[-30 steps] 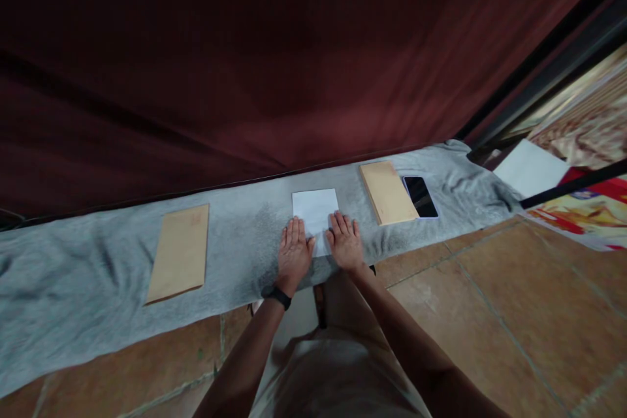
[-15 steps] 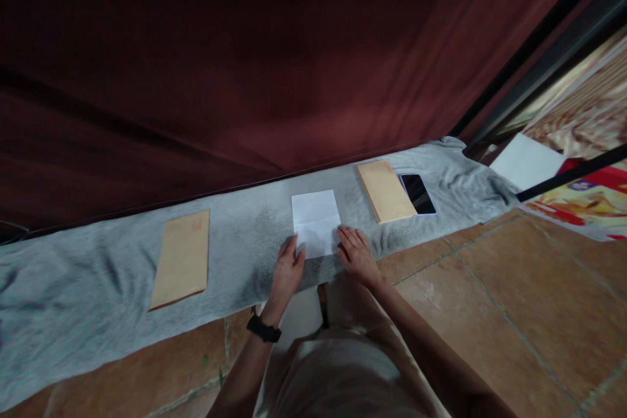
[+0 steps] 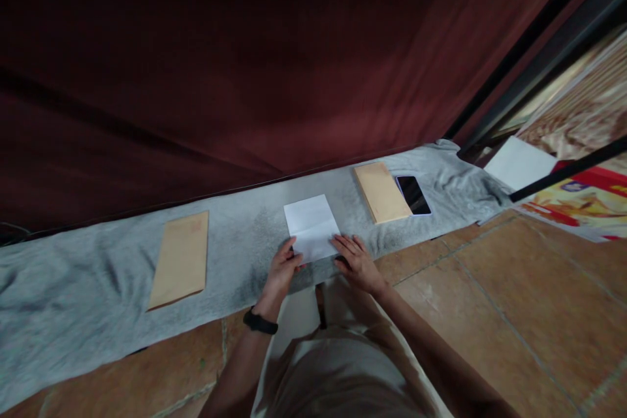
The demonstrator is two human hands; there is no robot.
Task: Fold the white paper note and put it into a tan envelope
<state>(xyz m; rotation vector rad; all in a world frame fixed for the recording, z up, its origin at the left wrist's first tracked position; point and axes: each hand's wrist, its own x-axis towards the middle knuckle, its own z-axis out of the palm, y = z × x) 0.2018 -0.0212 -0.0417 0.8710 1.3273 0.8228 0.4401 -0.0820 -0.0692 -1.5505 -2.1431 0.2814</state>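
A white sheet of paper (image 3: 312, 222) with a crosswise crease lies in front of me on the grey cloth, turned slightly. My left hand (image 3: 283, 264), with a dark band on its wrist, pinches the sheet's near left corner, thumb on top and fingers at the edge and beneath. My right hand (image 3: 356, 263) rests with its fingers stretched out on the sheet's right edge, near the closer corner. One brown envelope (image 3: 181, 258) lies apart to the left. A brown envelope stack (image 3: 383, 192) is to the right, touching a phone (image 3: 414, 196) with a dark screen.
Grey cloth (image 3: 240, 235) covers the long narrow surface, wrinkled at both ends. Behind it hangs a dark red curtain (image 3: 274, 78). Dark metal bars (image 3: 543, 59) stand at right, near a white board (image 3: 520, 162) and a colourful printed box (image 3: 582, 199). Below is tiled floor (image 3: 490, 300).
The paper has turned a little anticlockwise, its far edge swinging left. My left hand now pinches its near left corner; my right hand has moved slightly down and stays at the right edge.
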